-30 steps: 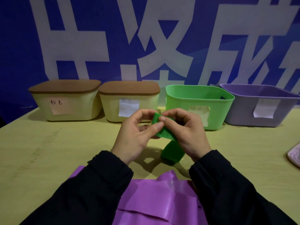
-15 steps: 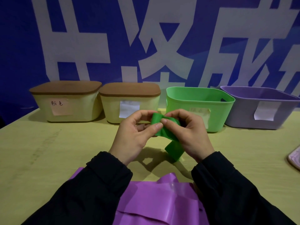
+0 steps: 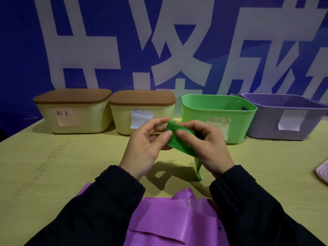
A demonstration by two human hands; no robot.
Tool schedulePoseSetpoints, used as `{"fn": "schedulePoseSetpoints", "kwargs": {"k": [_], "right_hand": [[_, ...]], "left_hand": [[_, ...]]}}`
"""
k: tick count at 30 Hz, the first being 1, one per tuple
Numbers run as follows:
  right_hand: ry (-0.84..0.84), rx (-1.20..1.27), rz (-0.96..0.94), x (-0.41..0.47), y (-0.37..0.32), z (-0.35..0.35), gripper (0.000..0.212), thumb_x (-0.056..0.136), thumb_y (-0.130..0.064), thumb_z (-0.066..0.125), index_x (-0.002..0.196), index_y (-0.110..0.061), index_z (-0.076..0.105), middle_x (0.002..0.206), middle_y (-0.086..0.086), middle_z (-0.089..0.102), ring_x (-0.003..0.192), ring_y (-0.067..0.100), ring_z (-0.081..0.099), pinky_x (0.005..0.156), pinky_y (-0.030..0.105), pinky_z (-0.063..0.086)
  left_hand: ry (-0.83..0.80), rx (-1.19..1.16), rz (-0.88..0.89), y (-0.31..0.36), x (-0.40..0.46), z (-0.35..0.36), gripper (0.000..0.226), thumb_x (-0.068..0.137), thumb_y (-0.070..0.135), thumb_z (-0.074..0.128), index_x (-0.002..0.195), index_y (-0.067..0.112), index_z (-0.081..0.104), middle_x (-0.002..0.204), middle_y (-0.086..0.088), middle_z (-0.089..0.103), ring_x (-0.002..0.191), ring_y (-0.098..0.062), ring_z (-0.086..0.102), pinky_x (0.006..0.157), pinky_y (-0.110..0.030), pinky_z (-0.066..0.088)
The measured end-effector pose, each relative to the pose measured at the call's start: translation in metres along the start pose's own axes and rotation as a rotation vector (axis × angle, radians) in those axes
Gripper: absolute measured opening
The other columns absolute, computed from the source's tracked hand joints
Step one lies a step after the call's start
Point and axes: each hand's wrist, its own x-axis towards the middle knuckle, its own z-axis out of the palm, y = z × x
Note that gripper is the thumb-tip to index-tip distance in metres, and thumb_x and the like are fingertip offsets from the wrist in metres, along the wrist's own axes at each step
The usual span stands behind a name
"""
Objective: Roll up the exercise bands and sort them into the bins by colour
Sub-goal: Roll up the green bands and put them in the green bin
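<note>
Both hands are up over the yellow-green bench (image 3: 53, 174), and the job in hand is the rolling of the thin green stretchy exercise band (image 3: 177, 141). The left hand (image 3: 147, 148) has its thumb and curled fingers pinching one side of the small green roll, and the right hand (image 3: 205, 148) pinches the other side, thumb tip pressed on the near face. Neither hand is released; both are grasping that band. The roll sits in the air just in front of the open green plastic bin (image 3: 218, 110), and a short loose tail hangs down beside the right wrist, its tip near the bench. So the roll looks mostly wound but not finished. The next move, as I judge it, calls for winding in that last tail while keeping the turns tight, since this slick material could spring open if the pinch slackens. Then it is a short reach forward into the green bin, which stands lidless and ready. To the right of the green bin is an open purple plastic bin (image 3: 287, 121); to its left, two cream bins with brown lids (image 3: 106, 112), shut. Nearer the person than the green bin, a crumpled purple sheet-like band (image 3: 168, 222) lies between the black sleeves, not yet rolled.
</note>
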Motion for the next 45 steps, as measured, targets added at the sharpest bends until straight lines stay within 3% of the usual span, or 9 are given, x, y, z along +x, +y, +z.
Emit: {"fn": "schedulePoseSetpoints", "kwargs": {"k": [4,7,15,22,27,32,36,40,45], "right_hand": [[0.036,-0.014,0.005,-0.0006,-0.0006,0.0014,0.016,0.088,-0.006,0.074,0.091,-0.021,0.076,0.089,0.007,0.075,0.081,0.012,0.068,0.078,0.036,0.057],[0.048,-0.006,0.017,-0.0011,-0.0018,0.0021,0.011,0.088,-0.008,0.074,0.091,-0.019,0.077,0.091,0.007,0.076,0.083,0.014,0.069,0.081,0.04,0.058],[0.014,0.048,0.036,-0.003,-0.0068,0.0017,0.022,0.091,-0.003,0.069,0.093,-0.023,0.077,0.09,-0.001,0.077,0.084,0.009,0.07,0.075,0.026,0.056],[-0.024,0.143,0.074,-0.0032,-0.0055,0.0047,0.023,0.085,-0.017,0.063,0.094,-0.028,0.081,0.098,0.004,0.078,0.092,0.017,0.071,0.085,0.035,0.057],[-0.114,0.232,0.099,-0.0026,-0.0058,0.0018,0.03,0.083,-0.011,0.062,0.096,-0.03,0.081,0.095,0.002,0.078,0.09,0.014,0.07,0.083,0.026,0.055],[0.011,0.189,0.079,0.0014,-0.0025,0.0037,0.019,0.086,-0.007,0.068,0.087,-0.023,0.079,0.086,0.001,0.075,0.08,0.011,0.067,0.072,0.023,0.052],[0.079,0.134,0.019,0.0018,-0.0006,0.002,0.016,0.086,-0.004,0.075,0.091,-0.019,0.077,0.067,-0.004,0.059,0.066,0.012,0.054,0.062,0.023,0.047],[0.045,0.193,0.044,0.0013,-0.0057,0.0015,0.01,0.083,-0.005,0.076,0.09,-0.012,0.075,0.078,-0.001,0.074,0.074,0.009,0.067,0.066,0.022,0.053],[0.048,0.163,0.012,0.0003,-0.0034,0.003,0.007,0.085,-0.006,0.074,0.086,-0.012,0.075,0.08,0.002,0.073,0.076,0.012,0.067,0.068,0.025,0.054]], "left_hand": [[-0.016,-0.025,-0.01,-0.002,-0.0007,-0.0001,0.017,0.1,0.007,0.054,0.111,0.015,0.064,0.099,0.001,0.075,0.094,-0.016,0.071,0.076,-0.028,0.058],[-0.042,-0.02,-0.003,-0.0015,-0.0013,0.0011,0.022,0.088,0.02,0.067,0.11,0.017,0.066,0.102,0.0,0.075,0.098,-0.019,0.071,0.081,-0.029,0.058],[0.028,0.017,0.05,-0.0003,-0.0007,-0.0008,0.024,0.085,0.005,0.073,0.104,0.02,0.07,0.1,0.003,0.076,0.099,-0.014,0.069,0.087,-0.028,0.055],[0.093,-0.028,0.067,0.0014,0.0001,-0.0003,0.026,0.083,0.001,0.074,0.101,0.019,0.07,0.095,0.004,0.077,0.093,-0.011,0.071,0.08,-0.021,0.055],[0.078,0.018,0.076,-0.0007,-0.0004,-0.0012,0.027,0.09,-0.001,0.067,0.106,0.021,0.07,0.1,0.006,0.077,0.098,-0.01,0.071,0.085,-0.024,0.056],[0.048,0.068,0.071,-0.0036,-0.0008,0.002,0.026,0.097,0.003,0.059,0.112,0.023,0.068,0.107,0.005,0.075,0.104,-0.011,0.069,0.09,-0.027,0.055],[0.045,0.0,0.051,-0.0037,0.0008,0.002,0.027,0.099,0.004,0.056,0.116,0.022,0.066,0.111,0.002,0.075,0.108,-0.015,0.069,0.094,-0.032,0.055],[-0.007,-0.089,0.038,-0.0032,0.0009,0.0012,0.023,0.096,0.011,0.058,0.117,0.015,0.067,0.111,-0.005,0.075,0.106,-0.02,0.069,0.091,-0.032,0.055],[-0.032,-0.102,0.017,-0.0054,-0.0007,0.0032,0.023,0.097,0.013,0.058,0.113,0.022,0.071,0.115,-0.012,0.071,0.1,-0.021,0.07,0.084,-0.032,0.057]]}}
